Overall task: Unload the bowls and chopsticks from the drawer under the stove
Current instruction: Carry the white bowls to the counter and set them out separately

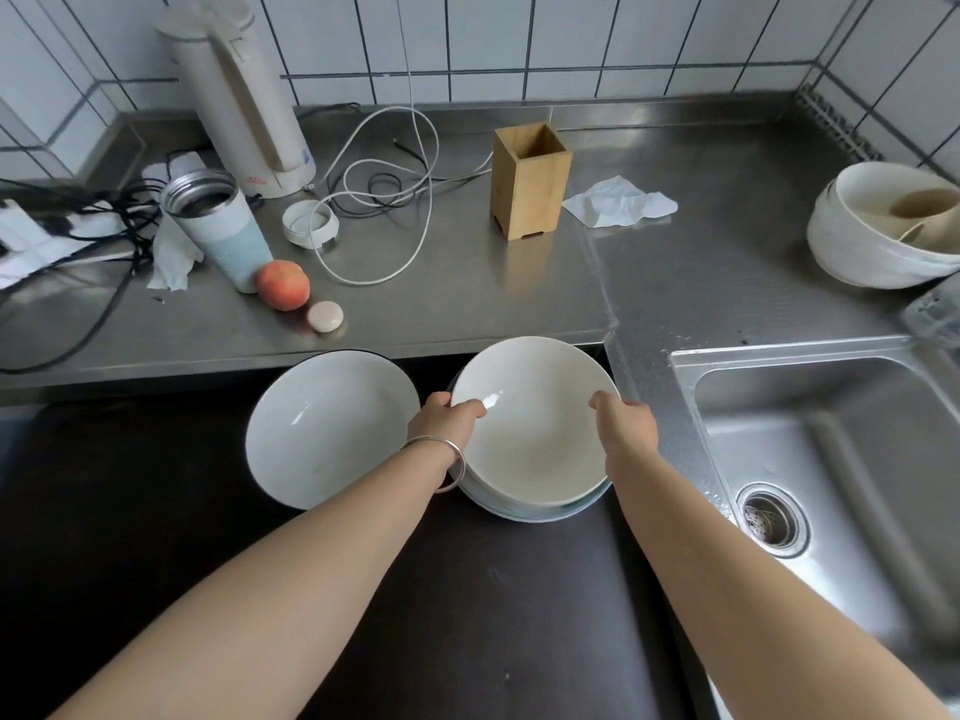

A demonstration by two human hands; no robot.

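A stack of white bowls point(535, 433) sits below the counter edge, in the dark space of the drawer. My left hand point(447, 420) grips the stack's left rim and my right hand point(626, 420) grips its right rim. A larger white bowl with a dark rim point(327, 433) lies just left of the stack. An empty wooden chopstick holder point(530, 181) stands on the steel counter point(467, 304). No chopsticks are visible.
On the counter: a white kettle point(244, 96), an open thermos point(218, 231), its lid point(310, 224), a peach point(283, 284), cables point(384, 189), tissue point(618, 202). White bowls with wooden spoons point(888, 231) stand at the far right. The sink point(831, 459) is on the right.
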